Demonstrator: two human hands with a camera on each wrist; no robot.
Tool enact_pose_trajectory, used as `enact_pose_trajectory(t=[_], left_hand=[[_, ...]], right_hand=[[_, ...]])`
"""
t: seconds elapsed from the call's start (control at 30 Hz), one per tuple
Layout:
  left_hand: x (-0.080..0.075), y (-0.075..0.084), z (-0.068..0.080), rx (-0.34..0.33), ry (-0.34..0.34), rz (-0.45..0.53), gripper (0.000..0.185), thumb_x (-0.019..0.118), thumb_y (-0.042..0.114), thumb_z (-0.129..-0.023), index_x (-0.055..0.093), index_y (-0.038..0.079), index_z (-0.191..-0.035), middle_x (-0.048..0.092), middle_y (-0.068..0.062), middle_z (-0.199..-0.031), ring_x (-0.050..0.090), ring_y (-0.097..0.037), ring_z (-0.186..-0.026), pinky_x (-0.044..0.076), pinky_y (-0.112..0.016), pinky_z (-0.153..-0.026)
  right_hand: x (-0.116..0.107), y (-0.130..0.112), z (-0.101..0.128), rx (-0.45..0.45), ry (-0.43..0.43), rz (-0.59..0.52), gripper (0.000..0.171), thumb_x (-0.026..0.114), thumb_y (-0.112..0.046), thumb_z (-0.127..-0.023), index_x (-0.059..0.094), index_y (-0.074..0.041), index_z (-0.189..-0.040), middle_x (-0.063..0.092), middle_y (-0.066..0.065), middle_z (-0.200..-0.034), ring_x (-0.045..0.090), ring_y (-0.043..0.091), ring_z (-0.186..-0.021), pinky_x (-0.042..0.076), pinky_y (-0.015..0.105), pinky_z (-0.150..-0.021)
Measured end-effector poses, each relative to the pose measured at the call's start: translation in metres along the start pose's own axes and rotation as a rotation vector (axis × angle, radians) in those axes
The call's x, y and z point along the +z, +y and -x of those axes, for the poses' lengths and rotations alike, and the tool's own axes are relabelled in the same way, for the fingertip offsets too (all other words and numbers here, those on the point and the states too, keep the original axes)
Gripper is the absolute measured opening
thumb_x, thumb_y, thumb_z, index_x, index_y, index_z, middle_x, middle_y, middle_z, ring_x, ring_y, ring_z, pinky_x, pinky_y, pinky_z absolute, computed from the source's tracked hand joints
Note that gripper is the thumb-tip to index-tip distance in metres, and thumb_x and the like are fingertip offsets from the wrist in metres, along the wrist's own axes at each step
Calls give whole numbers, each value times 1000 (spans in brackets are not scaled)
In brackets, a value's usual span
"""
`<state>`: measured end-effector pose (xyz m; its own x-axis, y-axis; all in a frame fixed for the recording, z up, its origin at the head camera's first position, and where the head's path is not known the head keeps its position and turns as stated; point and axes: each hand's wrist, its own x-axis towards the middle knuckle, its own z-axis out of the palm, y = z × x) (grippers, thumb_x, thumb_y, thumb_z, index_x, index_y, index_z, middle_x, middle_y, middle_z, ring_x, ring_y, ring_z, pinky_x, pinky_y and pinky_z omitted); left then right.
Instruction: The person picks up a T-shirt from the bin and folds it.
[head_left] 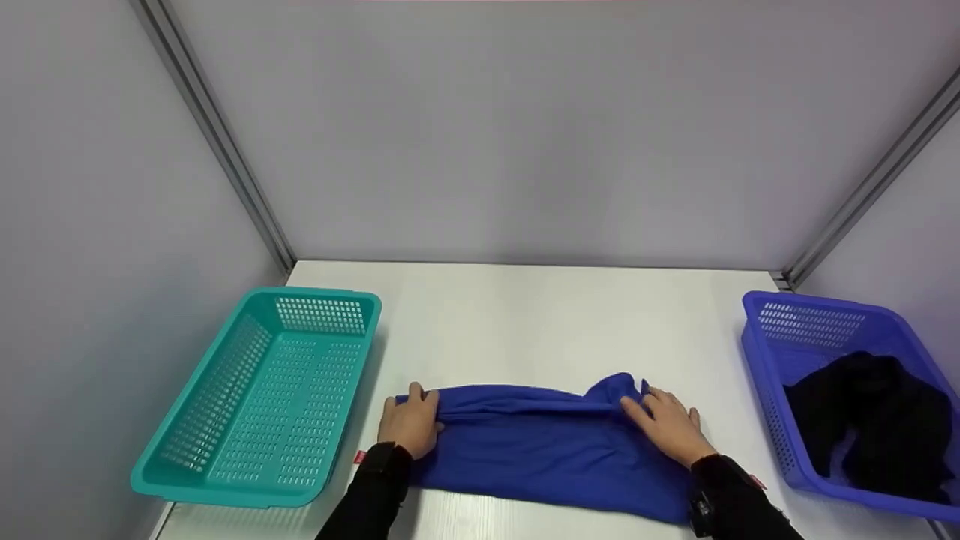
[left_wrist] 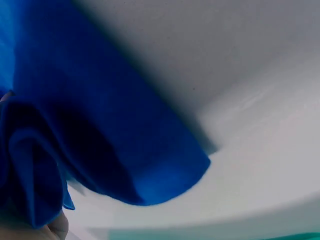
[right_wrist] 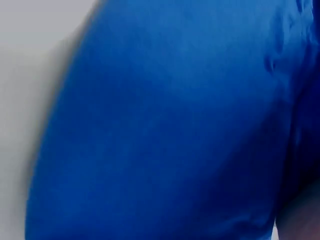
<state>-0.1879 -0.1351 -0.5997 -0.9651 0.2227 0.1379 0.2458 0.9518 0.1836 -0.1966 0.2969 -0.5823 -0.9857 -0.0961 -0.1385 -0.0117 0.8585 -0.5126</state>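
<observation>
A blue cloth (head_left: 540,450), perhaps a garment, lies folded in a wide strip along the front of the white table. At its left end, my left hand (head_left: 411,426) pinches the upper edge. The left wrist view shows the fabric (left_wrist: 100,100) bunched in a loop by that hand (left_wrist: 57,227), only partly visible. My right hand (head_left: 670,426) grips the upper right corner, where a bit of cloth stands up between thumb and fingers. Smooth blue fabric (right_wrist: 150,125) fills most of the right wrist view; little of the hand shows there.
A teal perforated basket (head_left: 352,390) stands left of the cloth with nothing in it. On the right, a blue-purple basket (head_left: 765,390) holds black fabric (head_left: 874,420). Grey-white panels (head_left: 525,135) enclose the white table (head_left: 540,322) at the back and sides.
</observation>
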Motion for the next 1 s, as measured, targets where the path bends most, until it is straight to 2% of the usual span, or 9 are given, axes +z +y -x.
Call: enact_pose_trajectory(t=[0.03, 0.1, 0.23, 0.4, 0.47, 0.6, 0.73, 0.9, 1.0], left_hand=[[0, 0, 0, 1, -1, -8, 32, 81, 22, -86, 63, 6, -108, 54, -18, -106, 60, -29, -60, 42, -51, -77], [0, 0, 1, 21, 8, -34, 29, 81, 22, -86, 63, 6, -103, 56, -17, -101, 59, -29, -59, 44, -51, -75], [1, 1, 1, 70, 31, -92, 25, 80, 22, -86, 65, 7, -98, 61, -13, -91, 65, -32, -68, 45, -51, -75], [1, 1, 1, 39, 1, -58, 38, 78, 21, -85, 64, 7, -117, 69, -15, -98, 68, -37, -87, 43, -54, -80], [-1, 0, 1, 3, -43, -18, 43, 76, 22, -86, 62, 7, -123, 70, -15, -103, 67, -38, -93, 41, -56, -83], [-8, 2, -1, -109, -124, 103, 38, 61, 33, -98, 63, 11, -128, 71, -14, -109, 67, -39, -100, 41, -62, -88], [-7, 1, -5, -183, -93, 175, 29, 50, 30, -107, 64, 10, -123, 74, -13, -104, 69, -39, -94, 43, -63, -86], [0, -5, -5, -135, -10, 25, 15, 67, 13, -96, 65, 7, -109, 66, -18, -98, 62, -41, -92, 46, -62, -81], [0, -6, -5, -113, 18, 12, 10, 71, 8, -91, 63, 7, -97, 54, -18, -99, 54, -40, -92, 46, -59, -76]], right_hand=[[-1, 0, -1, 22, 7, -27, 64, 41, -56, -106, 65, 0, -127, 48, 30, -149, 38, 53, -140, 10, 82, -106], [-3, 1, -1, 44, 46, -49, 57, 37, -47, -110, 67, -1, -125, 58, 26, -140, 48, 50, -134, 16, 80, -106], [-2, 2, -1, 23, 122, 20, 30, 57, -20, -104, 63, 1, -125, 68, 22, -114, 60, 48, -111, 34, 71, -96], [3, 1, 1, 33, 78, 99, 68, 69, -13, -96, 35, 3, -153, 55, 31, -129, 45, 55, -122, 30, 75, -99], [4, 0, 2, 46, 68, 134, 70, 69, -14, -96, 34, 3, -154, 51, 33, -131, 40, 58, -125, 27, 76, -100], [6, 1, 3, 40, 92, 165, 56, 69, -16, -95, 48, 3, -144, 53, 30, -121, 42, 56, -120, 31, 72, -96], [7, 4, 2, 38, 107, 133, 42, 69, -17, -94, 57, 1, -131, 55, 28, -120, 42, 54, -119, 32, 69, -95], [6, 7, 1, 65, 118, 52, 39, 66, -27, -98, 61, 3, -123, 54, 28, -119, 43, 53, -117, 35, 65, -94], [4, 8, 0, 68, 143, 10, 36, 61, -28, -101, 62, 4, -117, 51, 29, -118, 42, 51, -116, 35, 62, -94]])
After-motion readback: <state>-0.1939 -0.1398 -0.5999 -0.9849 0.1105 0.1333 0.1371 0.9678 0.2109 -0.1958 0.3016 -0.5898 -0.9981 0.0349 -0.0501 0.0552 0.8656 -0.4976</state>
